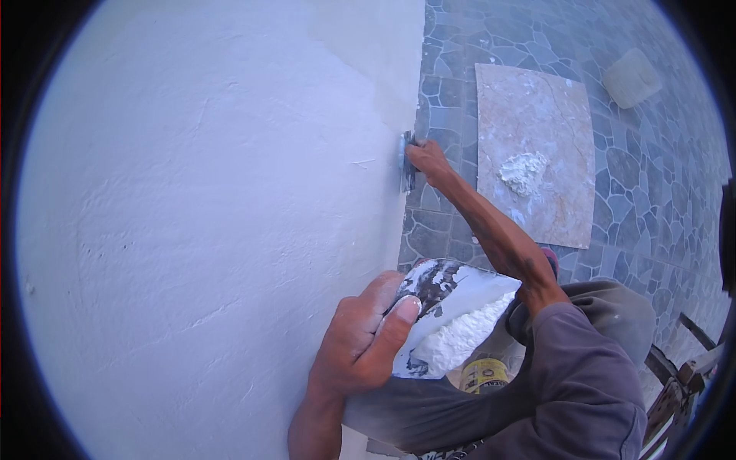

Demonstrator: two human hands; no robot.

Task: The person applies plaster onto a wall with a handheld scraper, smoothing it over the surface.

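My left hand [356,341] grips a flat plaster-smeared plate [441,287], thumb on its upper face. A thick ridge of white plaster [468,333] lies along the plate's near right side. Farther ahead, my right hand [431,159] is closed around a trowel [407,162], whose blade is seen nearly edge-on against the low part of the white wall [215,199], close to the floor. The trowel's handle is mostly hidden by my fingers. Shallow scratches and small pits mark the wall, and a slightly darker patch [360,42] shows farther along it.
A stained board [563,138] bearing a heap of white plaster [524,173] lies on the stone-patterned floor [625,172]. Beyond it is a pale plastic container [632,78]. A yellow-labelled bucket [484,374] is partly hidden by my legs. Wooden pieces [678,379] stand at the right.
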